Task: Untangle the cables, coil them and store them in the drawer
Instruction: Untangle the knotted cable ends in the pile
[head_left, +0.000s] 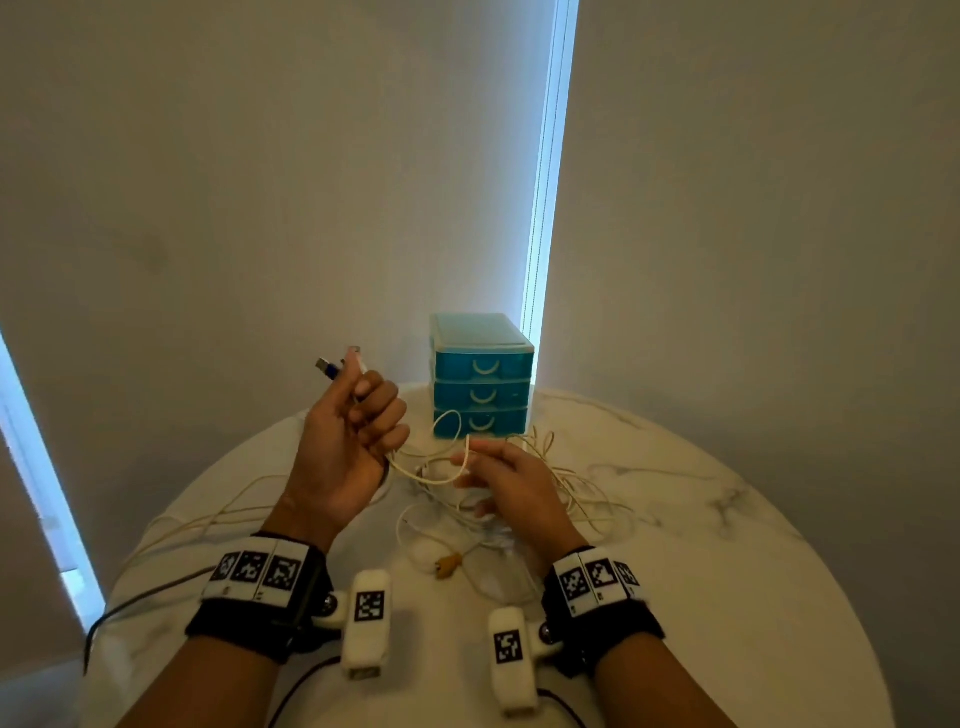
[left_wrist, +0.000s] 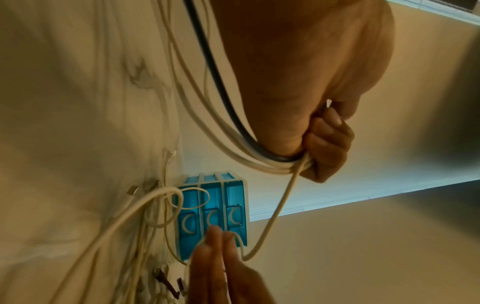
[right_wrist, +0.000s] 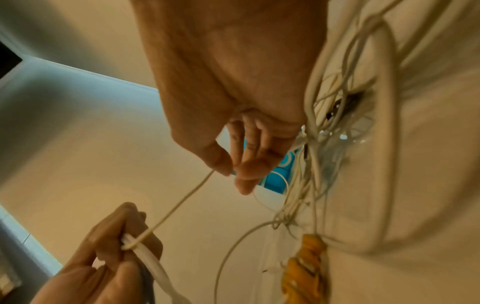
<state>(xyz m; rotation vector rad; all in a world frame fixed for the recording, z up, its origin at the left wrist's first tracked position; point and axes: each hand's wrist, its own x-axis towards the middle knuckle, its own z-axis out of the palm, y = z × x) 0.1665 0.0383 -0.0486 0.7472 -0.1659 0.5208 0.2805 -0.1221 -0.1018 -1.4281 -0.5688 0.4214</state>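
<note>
My left hand (head_left: 358, 421) is raised above the table, its fingers (left_wrist: 327, 144) curled round a bundle of white cables and one dark cable (left_wrist: 221, 82). A USB plug (head_left: 327, 368) sticks out above the fist. My right hand (head_left: 498, 467) pinches a thin white cable (right_wrist: 182, 203) between thumb and fingertips (right_wrist: 244, 172); that strand runs taut across to the left fist. A tangle of white cables (head_left: 545, 488) lies on the table under and right of the right hand. The teal three-drawer unit (head_left: 480, 382) stands behind, all drawers closed.
The round marble table (head_left: 727, 571) carries loose cable strands trailing left (head_left: 208, 525) and a small orange connector (head_left: 449, 564) near the front. A dark cord (head_left: 135, 597) hangs off the left edge. Walls and a bright window strip (head_left: 545, 208) stand behind.
</note>
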